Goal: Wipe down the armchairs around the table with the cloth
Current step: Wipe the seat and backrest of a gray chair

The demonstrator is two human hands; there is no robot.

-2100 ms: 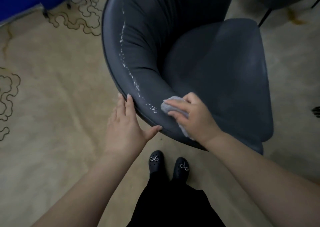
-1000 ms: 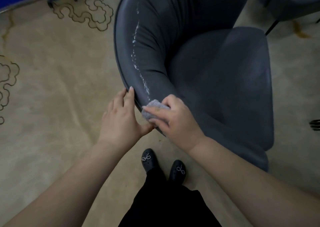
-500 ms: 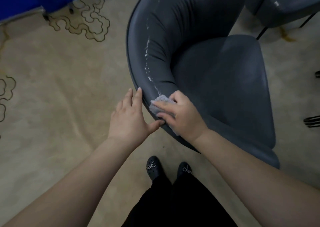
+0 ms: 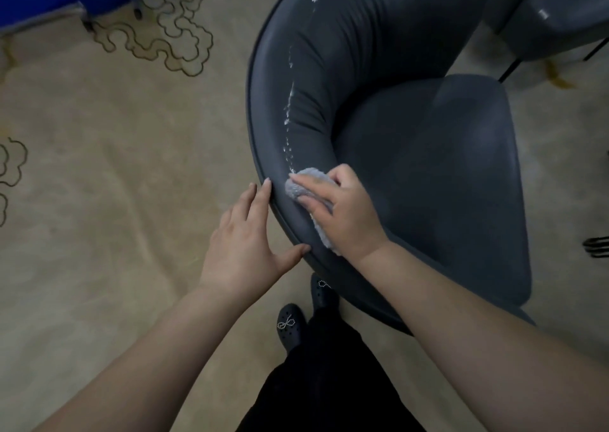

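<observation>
— Pressing the cloth (image 4: 304, 186) against the top of the armchair (image 4: 428, 168) back, right where the curve comes round toward me. My right hand (image 4: 346, 216) lies over it, fingers curled down onto the grey wad, thumb tucked at its far side.

— And your other grip?

— My left hand (image 4: 245, 244) is spread flat against the outer rim of the chair back, fingers straight, thumb stretched out along the edge just below the cloth. It holds nothing.

— What's on the upholstery?

— A line of white flecks (image 4: 290, 109) runs along the rounded back, ending at the cloth. A second armchair (image 4: 560, 13) stands at the upper right, on the beige carpet (image 4: 115, 168).
</observation>
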